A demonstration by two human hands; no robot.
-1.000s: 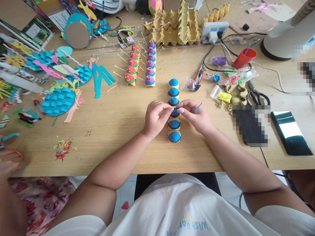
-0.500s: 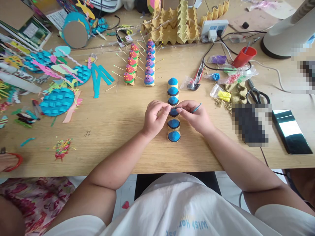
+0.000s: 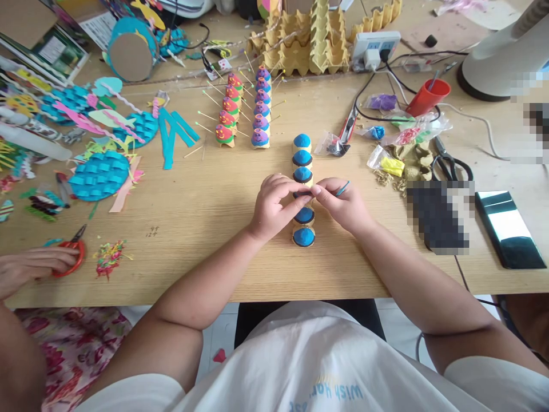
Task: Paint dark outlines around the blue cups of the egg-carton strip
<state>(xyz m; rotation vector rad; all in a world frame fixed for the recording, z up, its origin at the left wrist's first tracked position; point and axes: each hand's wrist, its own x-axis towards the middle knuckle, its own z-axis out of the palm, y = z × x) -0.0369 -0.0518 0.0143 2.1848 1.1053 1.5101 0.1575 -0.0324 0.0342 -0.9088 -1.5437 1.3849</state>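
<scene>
A strip of egg carton cups (image 3: 303,236), topped with blue clay and edged with dark rims, lies lengthwise in front of me. My left hand (image 3: 278,207) is closed at one of its middle cups, thumb and forefinger pinched over the rim and covering most of that cup. From the other side, the thumb and forefinger of my right hand (image 3: 341,205) meet at the same cup, close to the left fingertips. A thin blue stick (image 3: 343,187) pokes out of my right hand's grip. Whether a bit of clay sits between the fingertips is hidden.
Two painted egg carton caterpillars, a red one (image 3: 227,117) and a purple one (image 3: 261,109), stand farther back. To the right lie a cutter knife (image 3: 348,127), clay bags, black-handled scissors (image 3: 448,163) and a phone (image 3: 508,229). At left, a co-worker's hand (image 3: 38,264) touches red scissors (image 3: 77,254).
My left fingertips have shifted slightly right over the middle cup, now covering more of it, and my hands are closer together. At left, the co-worker's hand has moved in with red scissors.
</scene>
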